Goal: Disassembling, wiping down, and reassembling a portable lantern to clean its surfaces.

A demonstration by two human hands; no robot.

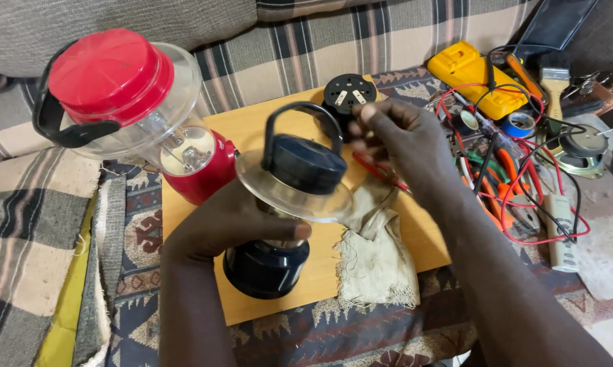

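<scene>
- Left hand [235, 221]: wrapped around the middle of a dark blue lantern [286, 204], grip pressed closed on its body; the lantern is tilted, base toward the person.
- Lantern position: held just above a light wooden board [252, 129], near the board's front half.
- Right hand [401, 139]: raised beside the lantern's black carrying handle [299, 115], fingertips drawn together; whether they pinch anything cannot be told.
- A red lantern [129, 109] lies tilted at the board's left edge.
- A frayed cloth [374, 251] lies on the board's right side.
- A black round part [349, 95] rests at the board's far edge.
- Yellow multimeter [480, 75], pliers and red wires lie to the right.
</scene>
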